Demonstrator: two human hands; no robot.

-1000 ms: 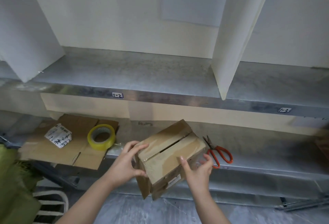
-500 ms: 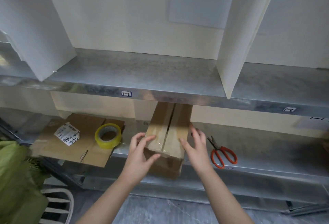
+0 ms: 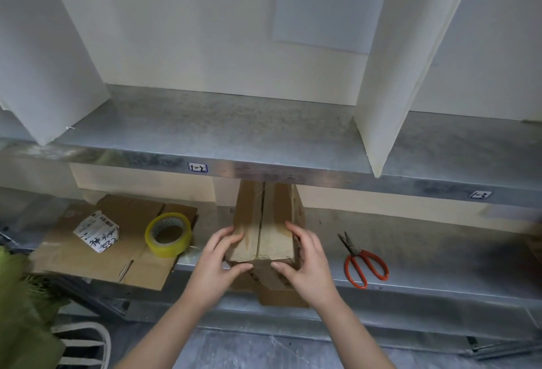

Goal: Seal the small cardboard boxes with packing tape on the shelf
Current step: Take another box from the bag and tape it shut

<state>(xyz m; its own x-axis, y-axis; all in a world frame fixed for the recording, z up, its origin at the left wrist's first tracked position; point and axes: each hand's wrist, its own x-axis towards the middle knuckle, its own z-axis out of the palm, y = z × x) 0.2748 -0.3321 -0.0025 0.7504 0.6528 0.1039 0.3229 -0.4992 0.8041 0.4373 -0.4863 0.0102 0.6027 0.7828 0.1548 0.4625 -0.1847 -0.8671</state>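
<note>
A second ago the box (image 3: 265, 222) was tilted in the air. Now it lies flat on the lower shelf (image 3: 425, 251), its far end under the upper shelf and its near end jutting past the edge. The left hand (image 3: 217, 260) and right hand (image 3: 308, 260) clamp its near corners, fingers (image 3: 227, 235) over the top flaps and thumbs on the front. The tape (image 3: 168, 234) sits left of the left fingers and the scissors (image 3: 363, 263) right of the right ones, both untouched. The box looks placed for sealing, but I cannot tell whether the seam already carries tape.

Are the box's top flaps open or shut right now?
Shut: both flaps of the box meet at a narrow seam, left hand and right hand gripping its sides.
</note>
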